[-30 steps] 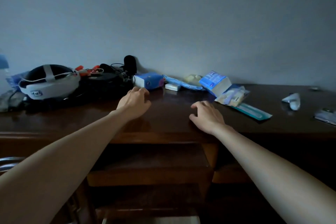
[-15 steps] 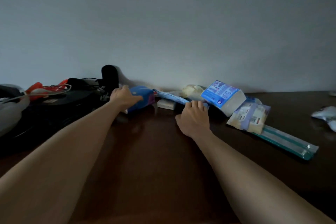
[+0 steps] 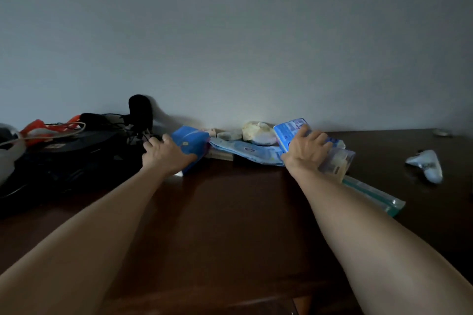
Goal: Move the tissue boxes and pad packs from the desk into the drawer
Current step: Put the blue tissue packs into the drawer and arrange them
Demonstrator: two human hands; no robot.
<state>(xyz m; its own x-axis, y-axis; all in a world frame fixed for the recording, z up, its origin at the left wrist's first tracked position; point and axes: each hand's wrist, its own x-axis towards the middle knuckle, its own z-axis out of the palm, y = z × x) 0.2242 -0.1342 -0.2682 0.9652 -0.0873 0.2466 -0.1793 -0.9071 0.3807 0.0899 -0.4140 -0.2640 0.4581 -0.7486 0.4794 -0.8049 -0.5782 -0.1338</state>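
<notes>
On the dark wooden desk (image 3: 230, 212), near the wall, my left hand (image 3: 166, 155) is closed around the left end of a blue tissue box (image 3: 190, 142). My right hand (image 3: 305, 147) grips a light-blue and white pad pack (image 3: 290, 128) from above. A flat pale-blue pack (image 3: 252, 152) lies between the two hands. A clear pack with yellowish contents (image 3: 337, 163) sits just under my right hand. A long teal pack (image 3: 376, 194) lies to the right of my right forearm. The drawer is out of view.
A black pile of cables, a microphone (image 3: 140, 112) and an orange-and-white item (image 3: 38, 129) fills the left side. A crumpled white wrapper (image 3: 427, 165) lies far right. A yellowish lump (image 3: 257, 130) rests against the wall.
The view has moved closer to the desk's back. My left hand has closed on the blue tissue box. My right hand has shifted right from the flat pack onto the light-blue pad pack.
</notes>
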